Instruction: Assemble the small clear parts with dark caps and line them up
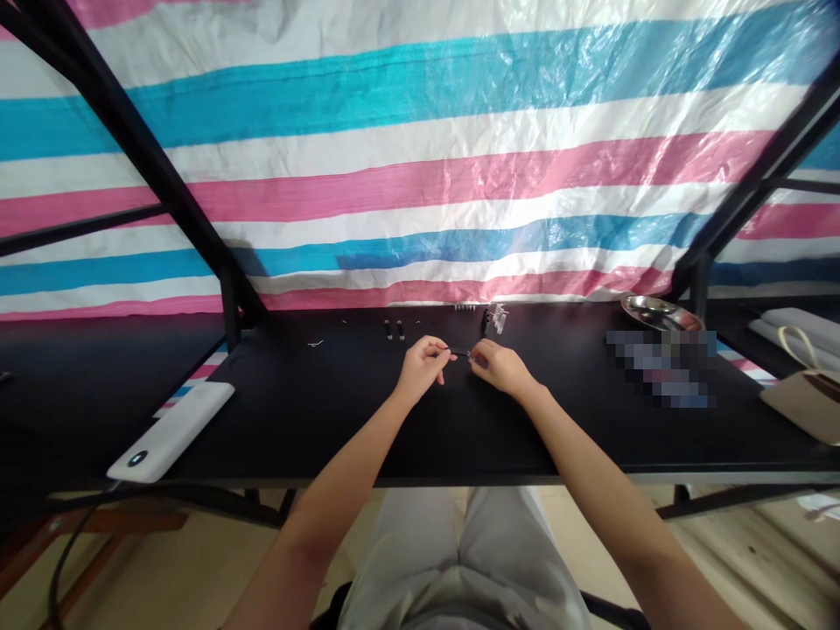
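The counter is black. The tarp behind it runs in pink, white and blue stripes. The frame is black. The power bank is white, the dish silver, the bag beige, the trousers light grey.

Small dark part pinched between both hands' fingers too tiny to identify, pixelated patch near worktop's right far corner, bag cut by right edge

I saw a matt black tabletop, a glossy woven-plastic tarp behind it, and a shiny metal dish far right.
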Action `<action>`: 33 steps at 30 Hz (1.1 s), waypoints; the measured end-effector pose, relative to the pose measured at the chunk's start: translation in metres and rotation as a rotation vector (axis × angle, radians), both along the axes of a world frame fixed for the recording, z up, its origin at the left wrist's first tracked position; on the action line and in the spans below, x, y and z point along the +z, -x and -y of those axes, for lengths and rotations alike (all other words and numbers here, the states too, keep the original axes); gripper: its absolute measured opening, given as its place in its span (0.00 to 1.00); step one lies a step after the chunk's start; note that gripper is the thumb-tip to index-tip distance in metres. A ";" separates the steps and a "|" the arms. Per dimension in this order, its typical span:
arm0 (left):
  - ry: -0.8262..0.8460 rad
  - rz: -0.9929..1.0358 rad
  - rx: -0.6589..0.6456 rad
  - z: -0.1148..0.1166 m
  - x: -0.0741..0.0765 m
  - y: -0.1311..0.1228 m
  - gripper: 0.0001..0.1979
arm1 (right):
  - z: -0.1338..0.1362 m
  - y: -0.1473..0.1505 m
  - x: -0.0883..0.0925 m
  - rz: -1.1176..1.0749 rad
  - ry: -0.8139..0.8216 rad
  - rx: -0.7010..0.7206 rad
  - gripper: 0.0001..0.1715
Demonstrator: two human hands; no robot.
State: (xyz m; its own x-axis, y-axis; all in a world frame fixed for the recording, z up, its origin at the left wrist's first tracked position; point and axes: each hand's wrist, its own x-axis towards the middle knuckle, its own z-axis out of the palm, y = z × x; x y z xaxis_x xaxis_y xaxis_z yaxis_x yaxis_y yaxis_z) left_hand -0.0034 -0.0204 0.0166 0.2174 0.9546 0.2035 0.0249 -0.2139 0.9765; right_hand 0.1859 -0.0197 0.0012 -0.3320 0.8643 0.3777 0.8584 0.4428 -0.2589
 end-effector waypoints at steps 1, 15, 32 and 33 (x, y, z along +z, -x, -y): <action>-0.008 -0.008 -0.001 0.000 -0.001 0.000 0.12 | 0.000 0.001 0.000 0.023 0.006 -0.019 0.07; -0.222 -0.396 0.041 0.002 -0.009 -0.002 0.10 | 0.002 0.005 0.004 0.185 -0.043 -0.076 0.09; -0.206 -0.394 0.099 0.003 -0.010 -0.002 0.10 | 0.006 0.002 0.002 -0.033 -0.138 -0.003 0.16; -0.210 -0.397 0.102 0.003 -0.010 -0.003 0.09 | 0.006 0.003 0.003 -0.036 -0.145 -0.002 0.16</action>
State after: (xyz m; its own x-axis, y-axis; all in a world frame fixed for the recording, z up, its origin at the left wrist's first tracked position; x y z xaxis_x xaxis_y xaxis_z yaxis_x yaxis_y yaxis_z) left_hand -0.0009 -0.0234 0.0066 0.2249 0.9222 0.3144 0.4198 -0.3830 0.8229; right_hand 0.1834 -0.0256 0.0039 -0.3147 0.8006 0.5100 0.8507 0.4762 -0.2227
